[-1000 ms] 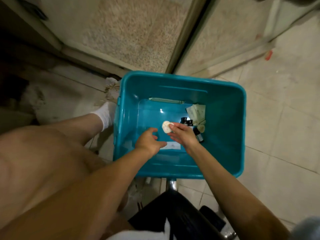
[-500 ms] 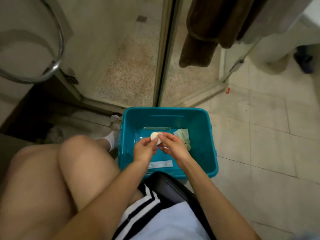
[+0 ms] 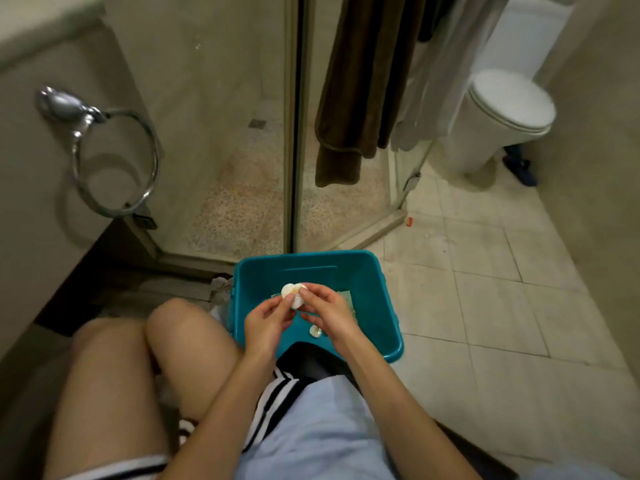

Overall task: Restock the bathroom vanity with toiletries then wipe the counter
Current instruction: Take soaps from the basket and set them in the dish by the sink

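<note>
Head view. We look down on a teal bin (image 3: pixel 370 289) standing on the tiled floor, close against the shower door frame (image 3: pixel 294 133).

Both hands are over the bin's open top. The white round piece (image 3: pixel 292 293) is held between them, above the bin's far half and touching neither wall. It looks like two pale discs overlapping; we cannot tell if it is wrapped.

The left hand (image 3: pixel 268 318) pinches the piece's lower left edge with thumb and forefinger, the other fingers curled beneath. The right hand (image 3: pixel 329 313) pinches the upper right edge with its fingertips (image 3: pixel 305 289), which close on the piece from above.

In the bin, below the right hand's thumb, lies a small pale round thing (image 3: pixel 315 330). Pale packets (image 3: pixel 347 297) show just beyond the right hand's knuckles.

A brown towel (image 3: pixel 349 98) hangs on the door. A chrome towel ring (image 3: pixel 114 164) is on the left wall and a toilet (image 3: pixel 502 109) stands at far right.
</note>
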Demonstrator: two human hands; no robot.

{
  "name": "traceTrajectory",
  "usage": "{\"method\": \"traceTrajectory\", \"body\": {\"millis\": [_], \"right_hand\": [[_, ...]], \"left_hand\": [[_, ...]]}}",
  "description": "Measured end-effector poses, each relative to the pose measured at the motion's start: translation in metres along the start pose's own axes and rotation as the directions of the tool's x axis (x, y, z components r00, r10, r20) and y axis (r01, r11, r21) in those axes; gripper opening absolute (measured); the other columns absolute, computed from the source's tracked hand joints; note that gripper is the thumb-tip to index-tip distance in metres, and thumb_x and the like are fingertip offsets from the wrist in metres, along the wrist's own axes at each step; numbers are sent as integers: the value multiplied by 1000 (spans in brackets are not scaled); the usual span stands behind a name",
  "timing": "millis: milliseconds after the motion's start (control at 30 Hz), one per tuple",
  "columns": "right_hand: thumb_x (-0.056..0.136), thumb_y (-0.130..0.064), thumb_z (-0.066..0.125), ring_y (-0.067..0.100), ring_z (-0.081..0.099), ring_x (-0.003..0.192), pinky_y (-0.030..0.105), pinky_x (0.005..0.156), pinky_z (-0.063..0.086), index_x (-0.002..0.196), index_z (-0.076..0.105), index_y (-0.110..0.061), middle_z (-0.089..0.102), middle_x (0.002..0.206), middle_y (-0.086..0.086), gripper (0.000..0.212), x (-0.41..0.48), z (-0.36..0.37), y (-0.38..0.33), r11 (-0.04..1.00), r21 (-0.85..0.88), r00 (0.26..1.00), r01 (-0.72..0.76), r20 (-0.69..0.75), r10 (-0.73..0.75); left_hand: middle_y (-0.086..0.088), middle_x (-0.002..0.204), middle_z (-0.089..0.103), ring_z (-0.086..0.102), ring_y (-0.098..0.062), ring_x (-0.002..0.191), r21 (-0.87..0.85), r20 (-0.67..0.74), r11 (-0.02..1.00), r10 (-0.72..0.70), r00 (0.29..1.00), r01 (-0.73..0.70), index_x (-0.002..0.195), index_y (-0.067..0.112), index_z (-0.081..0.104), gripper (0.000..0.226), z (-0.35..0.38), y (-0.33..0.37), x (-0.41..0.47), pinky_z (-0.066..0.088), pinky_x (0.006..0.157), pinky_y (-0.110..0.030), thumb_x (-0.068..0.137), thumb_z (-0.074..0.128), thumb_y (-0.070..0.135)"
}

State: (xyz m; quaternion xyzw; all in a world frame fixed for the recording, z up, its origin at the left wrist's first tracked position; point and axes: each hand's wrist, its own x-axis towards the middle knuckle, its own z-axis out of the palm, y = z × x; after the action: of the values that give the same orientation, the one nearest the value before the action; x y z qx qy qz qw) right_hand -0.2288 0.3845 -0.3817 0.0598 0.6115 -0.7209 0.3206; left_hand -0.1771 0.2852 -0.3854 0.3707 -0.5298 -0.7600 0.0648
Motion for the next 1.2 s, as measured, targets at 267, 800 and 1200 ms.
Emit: {"method": "traceTrajectory", "body": {"millis": [267, 800, 1200], "right_hand": [[91, -19, 60, 5, 66, 76, 18, 68, 52, 103, 64, -16, 69, 94, 2, 13, -34, 41, -34, 994, 9, 992, 104, 75, -105], [90, -9, 60, 3, 65, 64, 13, 57, 50, 98, 64, -12, 68, 85, 3, 9, -92, 239, -193, 853, 48, 781, 519, 378, -497], [91, -19, 59, 9, 65, 71, 16, 62, 52, 109, 61, -17, 68, 90, 6, 17, -148, 447, -190, 733, 57, 486, 678, 713, -505]], "left_hand": [[1, 65, 71, 66, -6, 62, -130, 1, 980, 152, 988, -150, 92, 5, 67, 7, -20, 50, -39, 53, 59, -13, 87, 63, 8], [5, 62, 66, 56, 0, 51, -225, -195, 791, 535, 822, -568, 90, 7, 68, 6, -114, 272, -102, 49, 55, -12, 84, 66, 8], [0, 77, 66, 53, -5, 61, -16, -499, 710, 604, 621, -704, 100, 3, 69, 22, -299, 360, -178, 47, 66, -17, 84, 69, 18]]}}
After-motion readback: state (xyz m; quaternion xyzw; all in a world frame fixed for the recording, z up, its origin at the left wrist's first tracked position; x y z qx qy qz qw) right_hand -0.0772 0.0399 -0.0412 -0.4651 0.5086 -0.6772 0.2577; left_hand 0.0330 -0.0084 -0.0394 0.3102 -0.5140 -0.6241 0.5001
